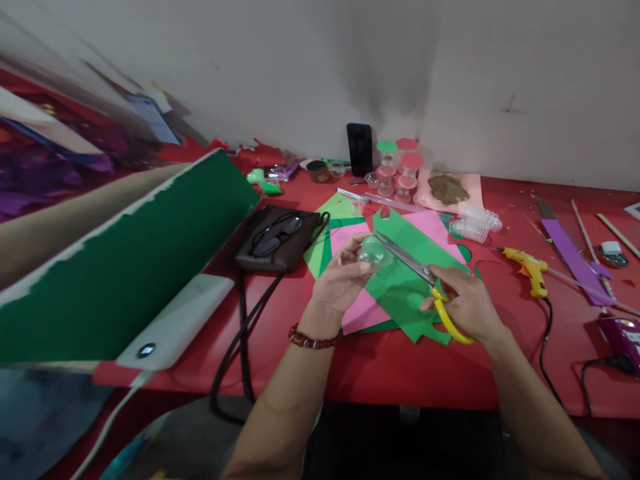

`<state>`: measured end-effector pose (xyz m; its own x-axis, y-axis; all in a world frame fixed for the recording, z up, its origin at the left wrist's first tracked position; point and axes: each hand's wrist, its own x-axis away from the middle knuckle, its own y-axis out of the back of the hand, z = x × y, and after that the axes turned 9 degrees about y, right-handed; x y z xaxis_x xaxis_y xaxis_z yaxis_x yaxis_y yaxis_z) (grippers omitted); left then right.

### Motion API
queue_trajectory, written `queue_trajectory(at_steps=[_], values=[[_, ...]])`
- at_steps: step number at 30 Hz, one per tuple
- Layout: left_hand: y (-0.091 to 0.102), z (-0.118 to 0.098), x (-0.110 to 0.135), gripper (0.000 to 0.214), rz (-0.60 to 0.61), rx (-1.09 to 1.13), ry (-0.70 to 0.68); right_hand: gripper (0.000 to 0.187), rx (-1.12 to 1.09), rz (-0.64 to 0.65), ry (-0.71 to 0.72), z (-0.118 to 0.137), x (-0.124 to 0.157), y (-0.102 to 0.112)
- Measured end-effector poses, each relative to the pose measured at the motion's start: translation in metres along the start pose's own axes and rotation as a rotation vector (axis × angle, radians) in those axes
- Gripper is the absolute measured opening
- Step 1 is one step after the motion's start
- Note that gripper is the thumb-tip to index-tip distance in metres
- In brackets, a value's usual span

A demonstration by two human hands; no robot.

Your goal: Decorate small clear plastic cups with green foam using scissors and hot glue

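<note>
thing: clear plastic cup (375, 253), small, rounded, see-through, glossy | where: raised over green sheet (400, 293) and pink sheet (360, 310) on red table (400, 373) | left hand (340, 280): fingertips pinching the cup | right hand (467, 307): closed around yellow handles of scissors (410, 265), blade tips at the cup | lettering: too small to read

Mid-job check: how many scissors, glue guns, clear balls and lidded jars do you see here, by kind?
Scissors: 1, in the right hand
Clear ball: 1, in the left hand
Glue gun: 1
Lidded jars: 3
Total: 6
</note>
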<state>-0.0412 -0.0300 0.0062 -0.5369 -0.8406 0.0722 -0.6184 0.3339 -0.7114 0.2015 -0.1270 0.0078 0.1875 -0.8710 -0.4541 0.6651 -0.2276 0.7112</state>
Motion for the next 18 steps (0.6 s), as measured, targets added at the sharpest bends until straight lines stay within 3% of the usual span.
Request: queue_trajectory(at_steps=[10, 18], values=[[0.0012, -0.0025, 0.0005, 0.045, -0.008, -0.035, 0.000, 0.041, 0.055, 0.014, 0.005, -0.0044, 0.0016, 0.0051], [-0.0010, -0.0044, 0.0000, 0.040, -0.021, 0.002, -0.010, 0.032, 0.017, 0.027, -0.078, -0.0026, 0.0006, 0.0049]])
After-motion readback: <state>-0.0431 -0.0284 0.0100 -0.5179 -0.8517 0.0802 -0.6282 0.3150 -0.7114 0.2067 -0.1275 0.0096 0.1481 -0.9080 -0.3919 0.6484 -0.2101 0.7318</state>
